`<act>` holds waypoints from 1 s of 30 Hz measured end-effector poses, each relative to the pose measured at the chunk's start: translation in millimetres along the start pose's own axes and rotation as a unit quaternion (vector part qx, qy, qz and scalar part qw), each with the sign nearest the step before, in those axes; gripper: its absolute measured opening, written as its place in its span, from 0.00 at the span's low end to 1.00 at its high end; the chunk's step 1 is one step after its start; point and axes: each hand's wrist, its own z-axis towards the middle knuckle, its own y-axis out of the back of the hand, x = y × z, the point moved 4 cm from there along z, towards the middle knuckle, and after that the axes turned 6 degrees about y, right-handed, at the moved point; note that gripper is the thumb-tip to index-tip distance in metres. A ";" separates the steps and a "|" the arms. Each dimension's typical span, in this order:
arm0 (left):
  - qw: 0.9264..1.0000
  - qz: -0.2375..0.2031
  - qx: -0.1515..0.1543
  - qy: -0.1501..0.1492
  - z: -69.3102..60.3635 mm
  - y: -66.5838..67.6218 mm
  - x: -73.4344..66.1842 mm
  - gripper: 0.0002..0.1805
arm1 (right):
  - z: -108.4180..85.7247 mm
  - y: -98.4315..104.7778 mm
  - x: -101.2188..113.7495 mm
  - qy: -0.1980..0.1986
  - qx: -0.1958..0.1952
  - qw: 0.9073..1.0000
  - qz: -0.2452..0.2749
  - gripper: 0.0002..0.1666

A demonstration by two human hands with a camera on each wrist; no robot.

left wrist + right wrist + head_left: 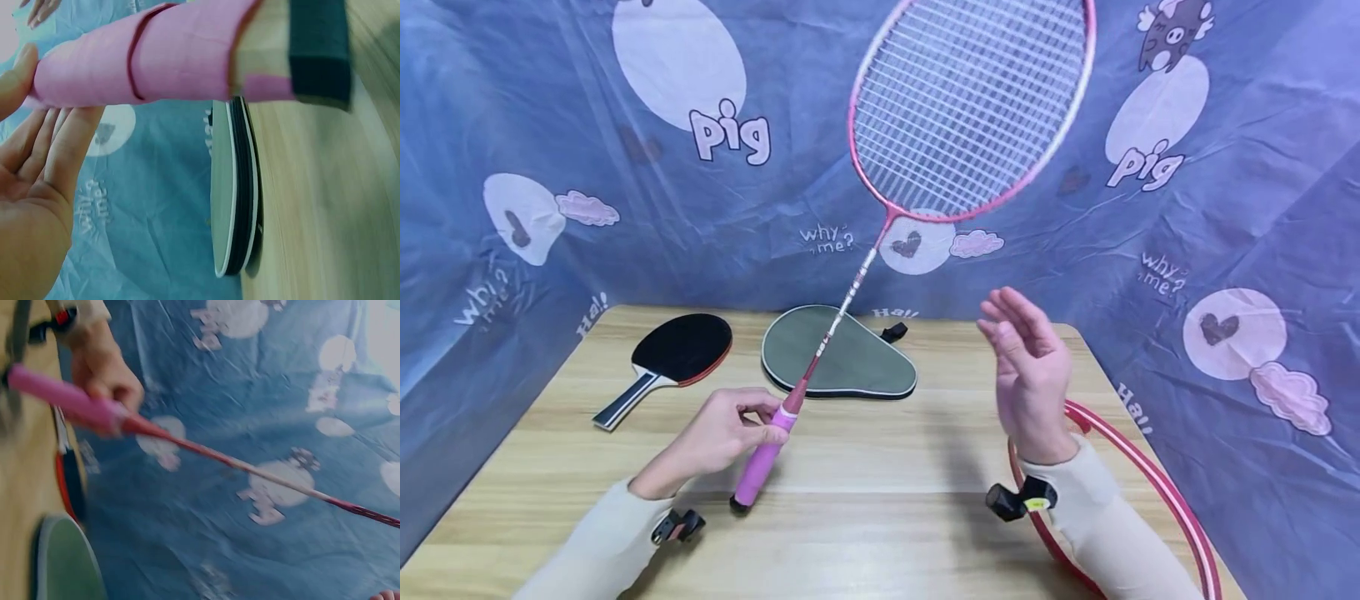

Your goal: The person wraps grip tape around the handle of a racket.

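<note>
Holding badminton racket (891,213) in left grip (724,429), right grip (1032,375) raised, apart

The head view is bright and mostly crisp; a soft shadow crosses the tabletop (865,467) right of centre, with pale sheen at lower middle; both wrist views look dimmer; light washes out the left one's upper-left corner and the right one's upper right; the latter's pink handle (62,395), upper left, is blurred.
</note>
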 end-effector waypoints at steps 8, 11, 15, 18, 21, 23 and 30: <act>0.998 -0.035 -0.040 -0.014 11.2 -8.7 -10.1 0.13 | -31.7 -16.6 -33.0 -0.070 0.047 0.994 -0.067 0.27; 0.997 -0.051 -0.048 -0.024 12.6 -13.4 -13.9 0.14 | -41.7 -19.7 -45.5 -0.086 0.059 0.990 -0.090 0.27; 0.996 -0.065 -0.058 -0.026 15.9 -19.5 -18.5 0.14 | -55.2 -23.7 -60.7 -0.105 0.079 0.983 -0.126 0.28; 0.994 -0.079 -0.066 -0.029 19.7 -23.0 -22.8 0.14 | -64.8 -26.9 -71.0 -0.124 0.101 0.975 -0.156 0.29; 0.992 -0.086 -0.081 -0.034 24.0 -25.0 -27.7 0.14 | -72.4 -28.6 -81.6 -0.143 0.127 0.964 -0.184 0.30; 0.991 -0.087 -0.094 -0.039 27.0 -25.6 -30.2 0.15 | -76.1 -28.7 -89.5 -0.157 0.141 0.957 -0.197 0.30; 0.981 -0.117 -0.138 -0.072 32.4 -23.0 -36.6 0.17 | -85.1 -25.8 -114.4 -0.196 0.165 0.945 -0.203 0.33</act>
